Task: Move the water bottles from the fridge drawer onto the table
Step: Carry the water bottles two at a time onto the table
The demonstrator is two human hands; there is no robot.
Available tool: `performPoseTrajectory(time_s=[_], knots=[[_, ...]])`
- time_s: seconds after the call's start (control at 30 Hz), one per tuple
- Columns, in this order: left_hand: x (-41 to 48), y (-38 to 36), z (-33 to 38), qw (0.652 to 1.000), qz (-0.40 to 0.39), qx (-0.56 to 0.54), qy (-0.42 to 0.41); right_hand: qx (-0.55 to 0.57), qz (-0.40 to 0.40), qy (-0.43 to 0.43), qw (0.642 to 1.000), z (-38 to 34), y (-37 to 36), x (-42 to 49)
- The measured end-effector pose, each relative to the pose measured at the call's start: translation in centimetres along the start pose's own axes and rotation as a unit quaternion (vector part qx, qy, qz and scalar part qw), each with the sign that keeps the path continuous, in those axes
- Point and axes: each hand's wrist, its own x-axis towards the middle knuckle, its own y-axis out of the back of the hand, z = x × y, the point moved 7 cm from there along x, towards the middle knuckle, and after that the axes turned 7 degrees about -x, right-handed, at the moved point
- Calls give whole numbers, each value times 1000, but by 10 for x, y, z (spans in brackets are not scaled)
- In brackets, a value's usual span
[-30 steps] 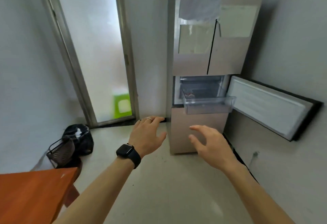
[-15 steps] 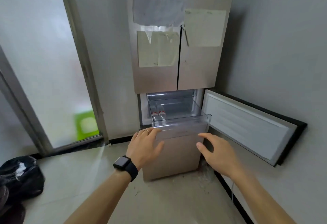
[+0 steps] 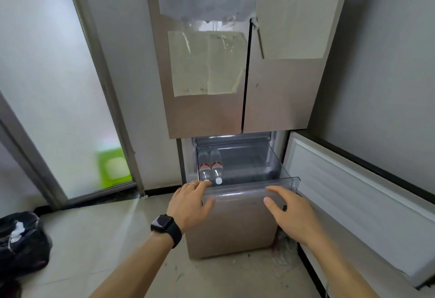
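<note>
Left grip (image 3: 191, 203) reached drawer (image 3: 249, 186), bottles (image 3: 216, 166) just beyond

Plain grey walls: one far left of the fridge (image 3: 277, 100), one on the right (image 3: 388, 62). Frosted glass door (image 3: 47, 86) on the left in a grey metal frame (image 3: 103, 86), with soft daylight coming through. A blurred green shape (image 3: 114, 167) sits low behind the glass. Pale tiled floor (image 3: 94, 239), glossy, with dirt specks (image 3: 280, 246) by the fridge base. Black skirting (image 3: 160, 193) runs along the far wall. Black bag (image 3: 21, 241) near left on the floor. Paper sheets (image 3: 296, 22) are stuck on the upper fridge doors. The lower fridge door (image 3: 353, 203) is swung open to the right, close to the wall.
</note>
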Motion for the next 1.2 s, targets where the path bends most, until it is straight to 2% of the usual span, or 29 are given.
performPoseTrajectory(time_s=[0.13,0.37,0.57,0.7,0.77,0.87,0.93,1.0,1.1,1.2], knots=[[65,-30,-26,999,-17,-29,36,19,-44,9,999,17,-29,80],[143,-84,-58,970,-47,-173,162,36,-147,8,988,48,-92,187],[182,-135,-78,950,-80,-185,238,-15,-191,7,981,63,-151,247],[210,-167,-93,933,-107,-203,278,-89,-287,-3,954,79,-205,279],[223,-180,-103,923,-121,-210,299,-89,-342,-15,935,85,-230,293],[239,-199,-125,893,-143,-241,353,-42,-394,-63,916,91,-259,314],[250,-209,-142,869,-142,-280,383,11,-392,-110,913,91,-273,328],[259,-220,-154,846,-147,-312,407,96,-366,-192,905,92,-285,338],[263,-236,-165,817,-166,-315,453,217,-342,-327,854,93,-301,342],[264,-254,-179,805,-160,-295,489,334,-333,-402,785,90,-312,343]])
